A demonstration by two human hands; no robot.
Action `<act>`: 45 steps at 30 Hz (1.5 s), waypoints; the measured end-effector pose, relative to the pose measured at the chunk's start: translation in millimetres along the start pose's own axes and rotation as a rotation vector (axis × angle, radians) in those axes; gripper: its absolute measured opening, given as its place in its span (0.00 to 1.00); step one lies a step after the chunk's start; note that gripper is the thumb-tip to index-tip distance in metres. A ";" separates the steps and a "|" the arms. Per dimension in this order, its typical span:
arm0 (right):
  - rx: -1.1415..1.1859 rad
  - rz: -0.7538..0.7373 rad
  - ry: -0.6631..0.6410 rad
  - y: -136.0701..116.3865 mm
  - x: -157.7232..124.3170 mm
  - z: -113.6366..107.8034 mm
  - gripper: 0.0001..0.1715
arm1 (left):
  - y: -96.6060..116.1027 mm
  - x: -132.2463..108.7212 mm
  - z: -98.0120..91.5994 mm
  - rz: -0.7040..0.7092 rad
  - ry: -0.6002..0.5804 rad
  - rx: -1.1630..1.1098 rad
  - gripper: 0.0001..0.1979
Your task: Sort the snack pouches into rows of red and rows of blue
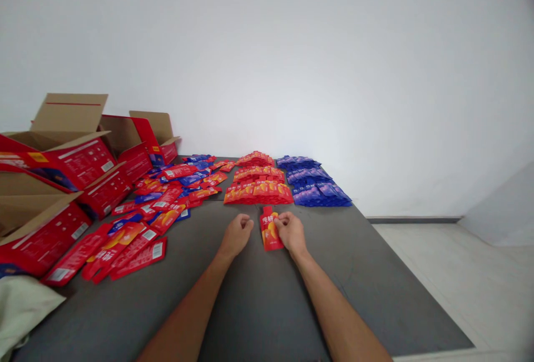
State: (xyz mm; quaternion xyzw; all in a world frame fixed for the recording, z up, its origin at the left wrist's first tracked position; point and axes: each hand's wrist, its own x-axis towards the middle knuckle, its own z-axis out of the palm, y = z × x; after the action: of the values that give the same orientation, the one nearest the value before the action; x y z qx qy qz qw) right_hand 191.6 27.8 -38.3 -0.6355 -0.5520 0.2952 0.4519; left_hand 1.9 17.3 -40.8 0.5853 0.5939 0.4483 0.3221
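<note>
My right hand pinches the right edge of a red pouch with orange fruit printed on it, its narrow neck pointing away from me. To the left of that pouch, apart from it, my left hand is closed with fingers curled, and nothing shows in it. Just beyond the hands lie overlapping rows of red pouches. Beside them on the right are similar rows of blue pouches.
A loose heap of mixed red and blue pouches covers the table's left side. Several opened red cartons stand behind and left of it. A pale cloth lies at the near left corner. The grey table meets a white wall.
</note>
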 end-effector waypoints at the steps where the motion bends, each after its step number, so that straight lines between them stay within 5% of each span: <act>1: -0.075 -0.002 0.036 3.8 5.8 -7.1 0.07 | 0.6 -1.8 1.4 0.033 -0.022 0.044 0.13; 6: -0.358 0.021 0.085 14.2 22.4 -31.6 0.07 | 8.7 -14.9 8.1 0.239 -0.179 0.357 0.16; 11: -0.682 -0.113 0.101 0.7 13.5 -37.4 0.16 | 15.1 -22.2 9.4 0.259 -0.267 0.531 0.19; 14: -0.803 -0.205 -0.014 -11.6 -3.5 -33.5 0.21 | 15.4 -22.3 8.4 0.249 -0.283 0.557 0.20; 20: -0.908 -0.274 -0.257 -8.6 -19.7 -18.9 0.28 | 13.5 -20.9 9.1 0.246 -0.288 0.564 0.20; 34: -0.953 -0.272 -0.176 -1.8 -10.8 -15.4 0.30 | 17.3 -28.0 5.9 0.267 -0.268 0.549 0.19; 39: -0.960 -0.423 -0.159 -23.3 -29.8 -1.3 0.27 | 17.2 -29.5 -16.3 0.247 -0.230 0.642 0.21; 45: -0.879 -0.559 -0.255 -44.7 -48.9 15.8 0.24 | 8.0 -35.3 -79.4 0.126 -0.088 0.906 0.23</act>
State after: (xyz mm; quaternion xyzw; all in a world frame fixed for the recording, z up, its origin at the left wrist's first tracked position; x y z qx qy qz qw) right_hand 147.8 -16.4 -10.6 -0.5527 -0.8223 -0.0207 0.1339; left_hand -63.1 -30.4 -7.5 0.7206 0.6790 0.1369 0.0305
